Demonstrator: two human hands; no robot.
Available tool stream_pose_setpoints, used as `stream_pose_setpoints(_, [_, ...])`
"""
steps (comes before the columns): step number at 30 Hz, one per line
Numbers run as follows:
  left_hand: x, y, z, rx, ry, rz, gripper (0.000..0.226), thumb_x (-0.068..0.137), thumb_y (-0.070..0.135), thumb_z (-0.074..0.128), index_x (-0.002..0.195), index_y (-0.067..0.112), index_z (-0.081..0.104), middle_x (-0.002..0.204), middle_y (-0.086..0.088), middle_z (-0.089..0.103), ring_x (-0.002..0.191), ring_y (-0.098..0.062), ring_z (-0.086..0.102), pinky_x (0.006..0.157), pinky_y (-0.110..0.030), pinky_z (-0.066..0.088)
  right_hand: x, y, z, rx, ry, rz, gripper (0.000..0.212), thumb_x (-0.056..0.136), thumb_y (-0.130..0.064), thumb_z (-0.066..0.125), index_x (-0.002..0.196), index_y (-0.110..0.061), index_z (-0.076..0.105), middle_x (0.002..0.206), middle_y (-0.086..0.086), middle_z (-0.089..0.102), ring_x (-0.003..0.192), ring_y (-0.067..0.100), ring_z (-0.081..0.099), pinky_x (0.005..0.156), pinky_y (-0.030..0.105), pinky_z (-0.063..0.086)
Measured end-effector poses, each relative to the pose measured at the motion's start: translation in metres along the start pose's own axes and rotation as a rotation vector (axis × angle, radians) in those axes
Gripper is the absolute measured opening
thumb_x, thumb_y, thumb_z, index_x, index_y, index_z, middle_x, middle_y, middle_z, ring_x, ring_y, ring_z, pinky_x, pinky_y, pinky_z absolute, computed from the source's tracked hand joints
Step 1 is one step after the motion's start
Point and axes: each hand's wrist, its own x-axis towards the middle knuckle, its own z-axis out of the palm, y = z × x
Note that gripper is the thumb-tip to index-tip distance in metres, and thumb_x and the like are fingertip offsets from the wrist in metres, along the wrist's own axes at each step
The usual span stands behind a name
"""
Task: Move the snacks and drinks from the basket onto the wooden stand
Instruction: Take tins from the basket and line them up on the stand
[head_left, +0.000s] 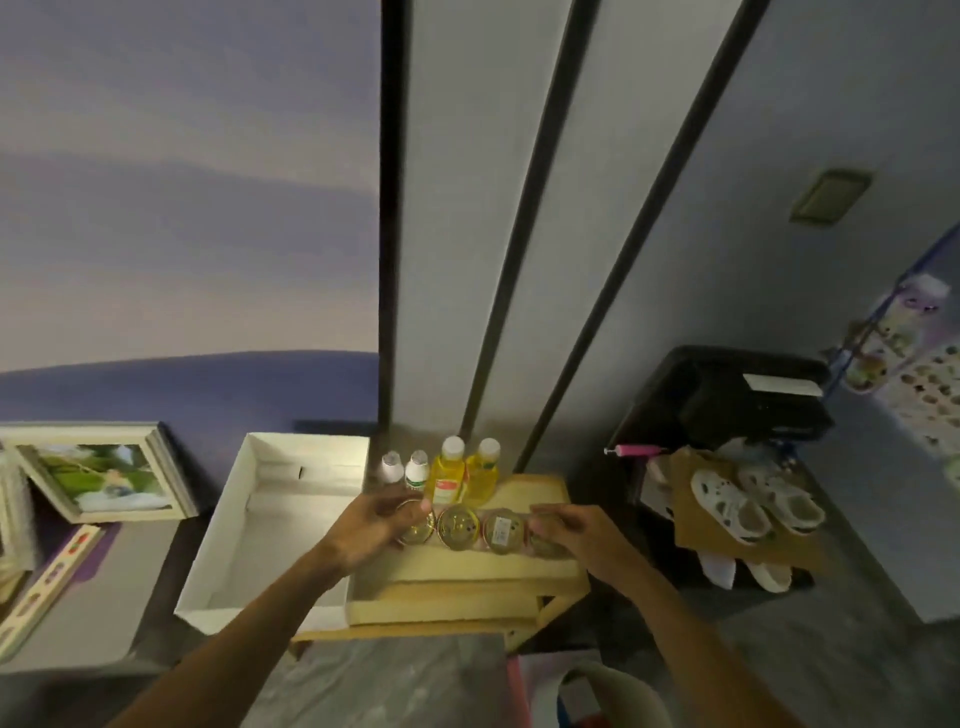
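Hands at either end of a tin row: your left hand (374, 525) curls round the left-end tin (420, 532), and your right hand (576, 525) grips the right-end tin (545, 546), which is mostly hidden under its fingers. Two middle tins (458, 526) sit between them on the wooden stand (467, 569). Beyond your fingertips, four bottles (448, 475) stand upright. A white box (218, 525) lies left of your left hand, pale shoes (748, 504) right of your right. Labels are too blurred to read.

On your left you have a framed photo (98, 478); on your right, white sandals (732, 506) lie on cardboard (688, 512) beside a black box (727, 400).
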Motion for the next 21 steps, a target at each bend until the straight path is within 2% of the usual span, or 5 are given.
stream_pose_setpoints(2, [0.02,-0.029,0.012,-0.05,0.095,-0.053,0.039,0.091,0.055,0.07,0.124,0.036,0.076,0.12,0.006,0.077,0.112,-0.017,0.072,0.092,-0.042,0.062,0.038,0.021,0.0,0.006,-0.035,0.032,0.04,0.092,-0.046,0.075,0.121,-0.019,0.079,0.114,0.002,0.08,0.106,0.016,0.077,0.087,0.029,0.063])
stream_pose_setpoints(5, [0.052,-0.072,0.032,-0.087,0.233,-0.109,0.043,0.093,0.06,0.067,0.124,0.032,0.076,0.117,-0.001,0.077,0.106,-0.027,0.073,0.08,-0.038,0.064,0.097,0.067,0.007,0.025,-0.1,0.053,0.04,0.089,-0.051,0.078,0.118,-0.024,0.08,0.114,-0.001,0.081,0.108,0.021,0.077,0.092,0.046,0.065])
stream_pose_setpoints(12, [0.141,-0.155,0.039,0.05,0.359,-0.189,0.088,0.069,0.096,0.056,0.104,0.017,0.077,0.091,-0.008,0.08,0.081,-0.034,0.077,0.076,-0.051,0.065,0.199,0.151,0.033,-0.021,-0.123,0.113,0.023,0.098,-0.04,0.077,0.103,-0.018,0.081,0.106,0.005,0.081,0.103,0.022,0.078,0.087,0.048,0.067])
stream_pose_setpoints(16, [0.171,-0.188,0.038,0.135,0.395,-0.208,0.074,0.081,0.081,0.056,0.095,0.011,0.076,0.078,-0.016,0.076,0.066,-0.034,0.076,0.069,-0.052,0.065,0.231,0.191,0.049,-0.2,-0.066,0.076,0.034,0.1,-0.039,0.074,0.09,-0.007,0.081,0.094,0.013,0.08,0.099,0.032,0.077,0.089,0.058,0.062])
stream_pose_setpoints(21, [0.174,-0.213,0.036,0.13,0.473,-0.277,0.054,0.103,0.05,0.059,0.07,0.009,0.069,0.064,-0.021,0.07,0.064,-0.042,0.073,0.069,-0.058,0.064,0.238,0.188,0.065,-0.232,-0.044,0.018,0.015,0.101,-0.024,0.076,0.109,-0.016,0.085,0.104,-0.002,0.083,0.098,0.011,0.076,0.096,0.042,0.062])
